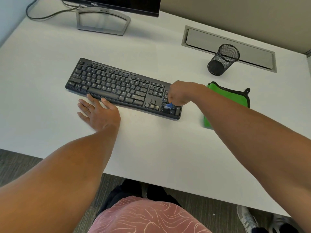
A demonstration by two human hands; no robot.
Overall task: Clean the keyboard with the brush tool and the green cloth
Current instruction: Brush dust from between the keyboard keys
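Brushing is underway, the wiping not yet begun: the right hand [179, 94] grips what looks like the small blue brush tool [168, 106] on the keyboard [117, 86]'s number pad, the left hand [98, 111] lies flat and open against its front edge, and the green cloth [234, 96] lies folded just right of it.

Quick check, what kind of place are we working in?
Most likely an office cubicle: a white desk with a Dell monitor on a grey stand, a black mesh pen cup and a grey cable-tray lid.

Office cubicle, white desk [151, 148], Dell monitor [117, 4], keyboard [117, 86], mesh pen cup [222, 60], grey carpet [16, 165]
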